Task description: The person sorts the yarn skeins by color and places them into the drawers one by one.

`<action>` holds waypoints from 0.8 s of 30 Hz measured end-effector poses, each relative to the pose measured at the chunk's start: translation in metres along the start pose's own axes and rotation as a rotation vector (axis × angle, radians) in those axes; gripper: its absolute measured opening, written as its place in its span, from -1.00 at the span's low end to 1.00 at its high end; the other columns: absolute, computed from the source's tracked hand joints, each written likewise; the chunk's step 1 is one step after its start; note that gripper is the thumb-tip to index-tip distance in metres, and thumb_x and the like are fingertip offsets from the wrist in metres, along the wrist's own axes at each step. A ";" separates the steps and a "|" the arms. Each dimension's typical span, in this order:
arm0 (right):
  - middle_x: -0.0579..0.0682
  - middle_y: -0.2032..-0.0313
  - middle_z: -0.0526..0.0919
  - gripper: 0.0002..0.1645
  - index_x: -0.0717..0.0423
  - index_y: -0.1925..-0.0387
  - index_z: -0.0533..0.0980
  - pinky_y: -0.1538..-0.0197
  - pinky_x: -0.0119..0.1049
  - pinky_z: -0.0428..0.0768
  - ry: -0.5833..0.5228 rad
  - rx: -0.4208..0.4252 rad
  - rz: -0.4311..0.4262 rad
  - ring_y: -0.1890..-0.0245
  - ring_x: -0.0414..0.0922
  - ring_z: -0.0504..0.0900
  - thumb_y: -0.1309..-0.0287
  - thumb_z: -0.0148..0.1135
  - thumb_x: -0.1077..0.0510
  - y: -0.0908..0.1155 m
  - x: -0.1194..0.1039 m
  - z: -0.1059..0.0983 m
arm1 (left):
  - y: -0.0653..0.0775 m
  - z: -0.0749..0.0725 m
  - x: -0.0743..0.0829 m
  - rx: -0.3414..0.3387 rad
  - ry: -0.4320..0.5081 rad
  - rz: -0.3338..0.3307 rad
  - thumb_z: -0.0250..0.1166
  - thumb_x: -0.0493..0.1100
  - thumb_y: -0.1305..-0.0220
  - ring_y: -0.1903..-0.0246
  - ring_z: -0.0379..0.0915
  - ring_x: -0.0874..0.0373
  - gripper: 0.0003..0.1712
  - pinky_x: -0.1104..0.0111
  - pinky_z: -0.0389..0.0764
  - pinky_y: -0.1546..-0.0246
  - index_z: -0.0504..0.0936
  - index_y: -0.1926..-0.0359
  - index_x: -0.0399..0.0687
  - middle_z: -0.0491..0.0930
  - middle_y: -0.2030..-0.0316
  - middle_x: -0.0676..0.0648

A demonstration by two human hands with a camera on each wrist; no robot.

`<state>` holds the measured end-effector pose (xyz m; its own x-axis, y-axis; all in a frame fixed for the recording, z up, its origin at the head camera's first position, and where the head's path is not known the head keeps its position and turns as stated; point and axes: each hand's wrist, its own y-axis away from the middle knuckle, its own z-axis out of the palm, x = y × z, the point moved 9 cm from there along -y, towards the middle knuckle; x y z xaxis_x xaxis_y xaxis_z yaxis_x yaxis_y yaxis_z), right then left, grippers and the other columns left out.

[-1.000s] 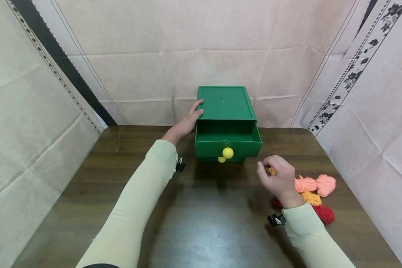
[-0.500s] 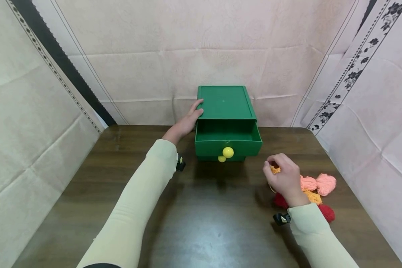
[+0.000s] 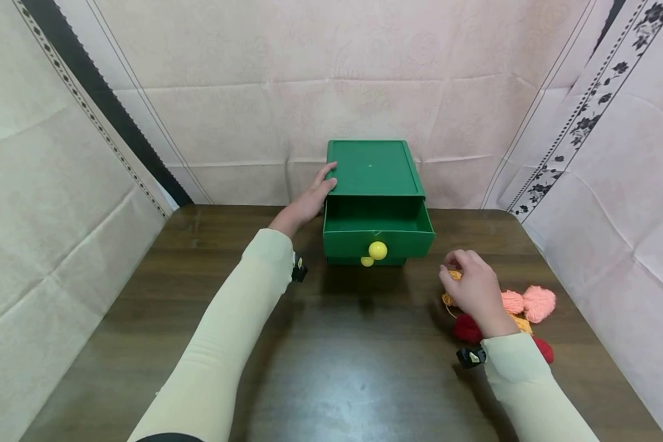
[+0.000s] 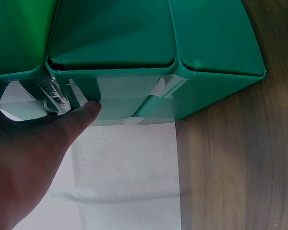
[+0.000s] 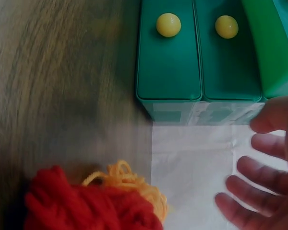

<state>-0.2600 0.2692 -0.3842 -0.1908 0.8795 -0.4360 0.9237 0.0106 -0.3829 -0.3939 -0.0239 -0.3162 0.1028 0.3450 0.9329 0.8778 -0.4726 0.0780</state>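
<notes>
A green drawer cabinet (image 3: 371, 164) stands at the back of the table, with its top drawer (image 3: 345, 244) pulled out. My left hand (image 3: 309, 202) lies along the cabinet's left side. Its fingertips reach the top edge, and in the left wrist view the thumb (image 4: 81, 117) presses on the taped side. Over an orange yarn bundle (image 3: 448, 300) at the right hovers my right hand (image 3: 477, 294). The right wrist view shows its fingers (image 5: 259, 172) loosely bent with nothing between them. Red yarn (image 5: 81, 206) lies by the orange bundle.
Pink yarn (image 3: 539, 304), more orange yarn (image 3: 522, 323) and another red ball (image 3: 544, 350) lie right of my right hand, partly hidden by it. Yellow knobs (image 3: 378, 250) stick out from the drawer fronts. Pale cloth (image 3: 287, 110) hangs behind and beside the table.
My right hand has shifted to the right, away from the cabinet, and more of the orange and red yarn shows beside it. The left hand and the cabinet stay put.
</notes>
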 end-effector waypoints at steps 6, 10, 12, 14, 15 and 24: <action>0.21 -0.01 0.53 -0.64 0.16 -0.01 0.49 0.01 0.16 0.53 0.031 -0.140 0.052 0.06 0.16 0.54 -0.26 0.16 0.04 -0.002 0.011 0.011 | -0.002 -0.001 0.000 -0.004 -0.007 -0.001 -0.29 0.16 -0.54 -0.51 -0.33 -0.02 -0.37 -0.08 0.04 -0.41 -0.27 -0.52 0.45 -0.39 -0.54 0.06; 0.26 -0.06 0.50 -0.58 0.20 -0.06 0.48 -0.03 0.20 0.50 0.042 -0.200 0.076 0.01 0.20 0.51 -0.26 0.16 0.04 -0.001 0.017 0.014 | -0.008 -0.002 -0.005 -0.004 0.005 0.001 -0.29 0.16 -0.54 -0.52 -0.39 0.01 -0.37 -0.07 -0.01 -0.42 -0.27 -0.51 0.49 -0.41 -0.54 0.09; 0.28 -0.08 0.49 -0.55 0.22 -0.08 0.47 -0.05 0.21 0.48 0.050 -0.222 0.083 -0.01 0.22 0.50 -0.25 0.17 0.04 -0.001 0.019 0.015 | -0.013 -0.003 -0.010 0.001 0.011 0.006 -0.29 0.18 -0.53 -0.52 -0.39 0.03 -0.38 -0.06 -0.01 -0.43 -0.26 -0.50 0.54 -0.41 -0.54 0.11; 0.31 -0.10 0.47 -0.53 0.24 -0.10 0.47 -0.07 0.23 0.47 0.059 -0.241 0.087 -0.03 0.24 0.49 -0.24 0.17 0.04 -0.001 0.022 0.016 | -0.019 -0.004 -0.015 0.013 0.013 0.017 -0.28 0.21 -0.51 -0.52 -0.38 0.04 -0.39 -0.06 0.00 -0.42 -0.25 -0.49 0.59 -0.40 -0.54 0.13; 0.32 -0.11 0.46 -0.51 0.25 -0.11 0.46 -0.07 0.24 0.46 0.065 -0.251 0.090 -0.03 0.25 0.49 -0.24 0.17 0.04 -0.001 0.023 0.016 | -0.022 -0.004 -0.017 0.019 0.014 0.025 -0.28 0.22 -0.51 -0.52 -0.37 0.05 -0.39 -0.07 0.01 -0.42 -0.24 -0.48 0.62 -0.39 -0.54 0.14; 0.39 -0.11 0.46 -0.40 0.27 -0.19 0.42 -0.03 0.26 0.47 0.120 -0.330 0.137 0.03 0.28 0.49 -0.20 0.22 0.02 -0.002 0.034 0.022 | -0.016 -0.003 -0.005 -0.006 0.025 0.016 -0.29 0.10 -0.55 -0.52 -0.38 0.01 -0.37 -0.10 0.02 -0.41 -0.27 -0.52 0.44 -0.42 -0.54 0.08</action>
<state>-0.2755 0.2889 -0.4167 -0.0362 0.9329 -0.3584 0.9990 0.0249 -0.0361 -0.4100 -0.0203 -0.3215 0.1048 0.3175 0.9424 0.8735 -0.4824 0.0654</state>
